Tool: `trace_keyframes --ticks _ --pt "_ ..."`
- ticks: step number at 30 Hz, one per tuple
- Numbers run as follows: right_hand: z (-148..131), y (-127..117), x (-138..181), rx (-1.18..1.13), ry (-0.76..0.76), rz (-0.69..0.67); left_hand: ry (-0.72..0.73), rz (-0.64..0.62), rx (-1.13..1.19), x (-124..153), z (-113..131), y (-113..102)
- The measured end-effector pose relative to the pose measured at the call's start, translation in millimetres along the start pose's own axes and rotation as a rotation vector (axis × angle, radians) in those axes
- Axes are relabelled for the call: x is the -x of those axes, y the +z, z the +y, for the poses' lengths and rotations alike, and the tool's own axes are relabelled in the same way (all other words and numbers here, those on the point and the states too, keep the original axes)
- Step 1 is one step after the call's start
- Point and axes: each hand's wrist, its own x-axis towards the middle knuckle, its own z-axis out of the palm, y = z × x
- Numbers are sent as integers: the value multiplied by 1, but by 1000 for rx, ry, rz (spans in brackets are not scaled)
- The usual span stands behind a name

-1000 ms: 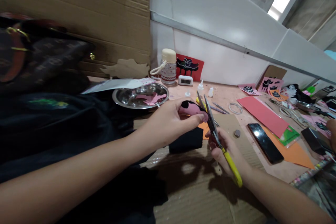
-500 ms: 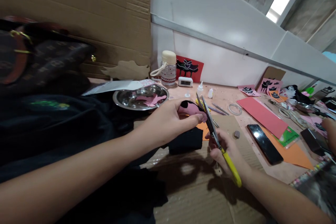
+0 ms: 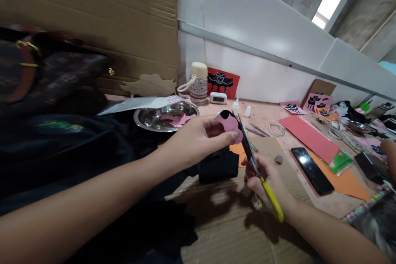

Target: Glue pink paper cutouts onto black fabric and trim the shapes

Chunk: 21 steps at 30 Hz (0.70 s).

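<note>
Between the thumb and fingers of my left hand point(image 3: 201, 136) is a pink and black cut piece point(image 3: 230, 124), its pink side mostly toward me. My right hand point(image 3: 267, 175) grips yellow-handled scissors point(image 3: 252, 159), blades pointing up and away. The blades are slightly apart and lie at the right edge of the piece; whether they touch it I cannot tell. Below my left hand lies a black rolled cloth point(image 3: 219, 167), with an orange sheet point(image 3: 236, 150) partly showing beside it.
A metal bowl point(image 3: 140, 119) with pink scraps point(image 3: 177, 119) stands behind my left hand. A lidded bottle point(image 3: 198, 84) and a small digital clock point(image 3: 218, 98) are at the wall. To the right lie a phone point(image 3: 312, 171) and a red sheet point(image 3: 309, 138). Another person's hand point(image 3: 389, 154) shows at the right edge.
The pink and black piece has turned in my left hand, showing more of its pink side. The scissors have stayed nearly in place.
</note>
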Motion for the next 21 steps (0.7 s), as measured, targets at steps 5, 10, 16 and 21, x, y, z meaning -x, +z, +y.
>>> trace_keyframes --ticks 5,10,16,21 --pt "6 -1 1 8 -80 -24 -27 54 -109 3 4 3" --pt "9 -3 2 4 -91 -63 -8 60 -59 3 8 8" --pt "11 -3 1 2 -110 -48 -9 43 -76 4 11 10" --pt "10 -2 1 18 -101 -38 -23 46 -72 5 13 8"
